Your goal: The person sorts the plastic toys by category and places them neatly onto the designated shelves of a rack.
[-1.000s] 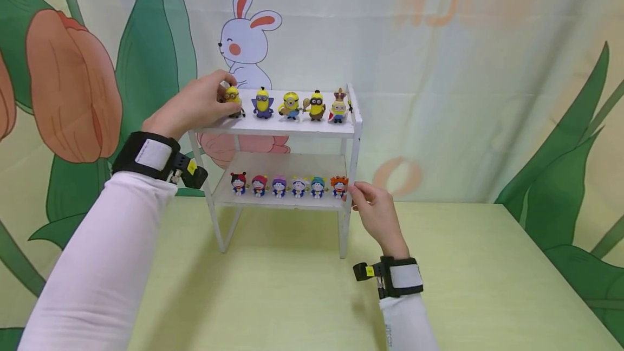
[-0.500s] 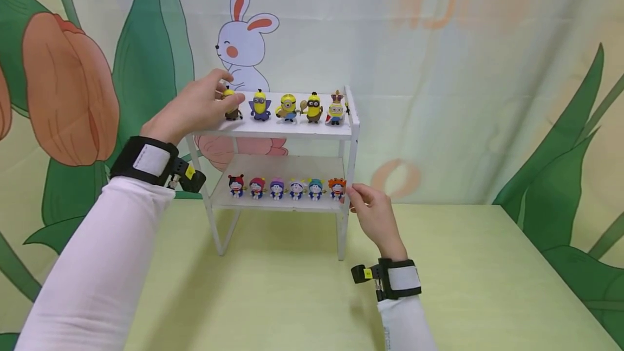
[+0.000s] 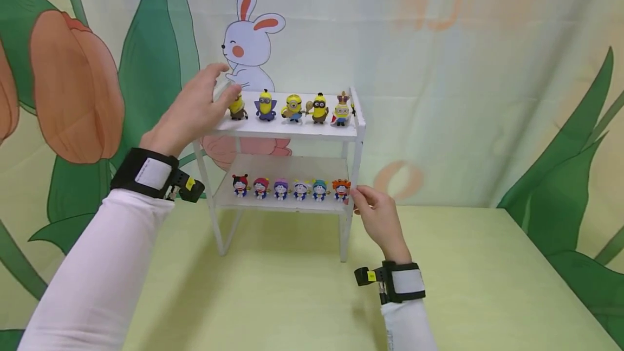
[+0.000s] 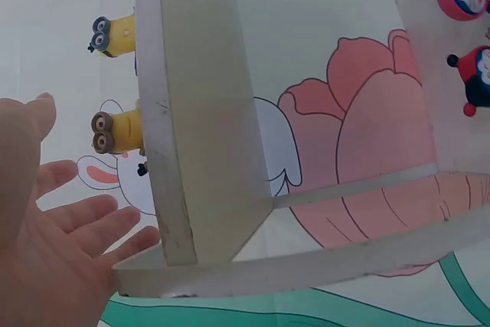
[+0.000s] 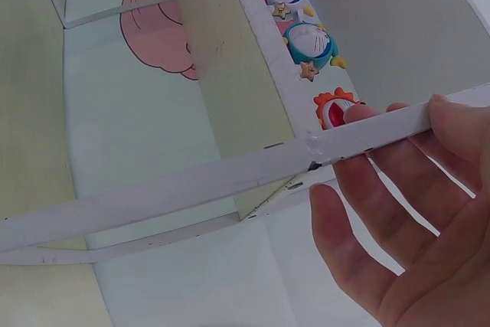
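Note:
My left hand [image 3: 192, 104] is spread at the upper left of a white two-tier shelf [image 3: 287, 134]. The thumb passes in front of the leftmost Minion figure [image 3: 238, 111] in the head view; in the left wrist view a gap separates the fingers from that figure [image 4: 119, 132], which stands upright on the top tier. With my right hand [image 3: 380, 216] I hold the shelf's right front post [image 3: 357, 164]. The thumb lies on the post and fingers reach behind it in the right wrist view, close to the orange crab-hatted Doraemon figure [image 5: 333, 107].
Several more Minion figures [image 3: 265, 106] line the top tier, the rightmost wearing a crown [image 3: 342, 110]. Along the lower tier's front edge stand several Doraemon figures [image 3: 280, 189] in coloured hats. A pale yellow-green table [image 3: 292, 286] carries the shelf; a printed curtain [image 3: 439, 96] hangs behind.
My left hand has let go of the leftmost Minion figure, its fingers spreading and drawing back leftward. That figure stays standing in the row. My right hand keeps its place on the post.

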The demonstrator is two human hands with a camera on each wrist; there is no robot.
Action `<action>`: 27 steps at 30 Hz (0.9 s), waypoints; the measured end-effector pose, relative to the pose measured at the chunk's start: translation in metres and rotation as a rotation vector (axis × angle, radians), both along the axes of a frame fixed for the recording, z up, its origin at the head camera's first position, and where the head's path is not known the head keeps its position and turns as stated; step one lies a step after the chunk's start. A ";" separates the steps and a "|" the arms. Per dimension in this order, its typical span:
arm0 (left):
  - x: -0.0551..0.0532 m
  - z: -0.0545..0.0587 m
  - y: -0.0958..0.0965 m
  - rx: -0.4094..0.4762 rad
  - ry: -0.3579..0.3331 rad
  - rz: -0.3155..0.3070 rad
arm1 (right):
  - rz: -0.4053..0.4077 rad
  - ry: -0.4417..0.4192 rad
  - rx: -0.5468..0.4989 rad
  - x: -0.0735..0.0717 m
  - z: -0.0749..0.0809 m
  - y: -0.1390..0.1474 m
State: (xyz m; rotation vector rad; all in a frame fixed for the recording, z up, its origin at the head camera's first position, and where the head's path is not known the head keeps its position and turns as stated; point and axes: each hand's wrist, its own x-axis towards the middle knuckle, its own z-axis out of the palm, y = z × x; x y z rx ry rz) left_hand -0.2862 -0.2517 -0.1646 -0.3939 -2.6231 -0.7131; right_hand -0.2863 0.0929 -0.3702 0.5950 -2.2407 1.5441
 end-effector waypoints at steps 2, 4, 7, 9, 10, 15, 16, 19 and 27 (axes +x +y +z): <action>0.000 -0.002 0.003 -0.020 0.027 -0.014 | -0.018 -0.010 -0.009 0.001 0.001 0.004; 0.000 -0.003 0.005 -0.039 0.052 -0.030 | -0.027 -0.022 -0.018 0.002 0.002 0.008; 0.003 -0.005 0.008 -0.054 0.094 -0.045 | -0.027 -0.047 -0.029 0.003 0.004 0.011; 0.007 -0.008 0.009 -0.063 0.132 -0.044 | -0.020 -0.064 -0.041 0.003 0.005 0.013; 0.009 -0.010 0.009 -0.068 0.153 -0.042 | -0.018 -0.073 -0.048 0.004 0.006 0.013; 0.026 -0.023 0.010 -0.066 0.277 -0.035 | -0.029 -0.060 -0.056 0.010 0.011 0.016; 0.030 -0.026 0.010 -0.056 0.297 -0.037 | -0.039 -0.049 -0.045 0.011 0.011 0.017; 0.040 -0.036 0.010 -0.031 0.360 -0.052 | -0.063 -0.008 0.002 0.014 0.012 0.019; 0.058 -0.089 0.015 -0.041 0.426 -0.079 | -0.119 0.039 0.186 0.023 0.005 0.027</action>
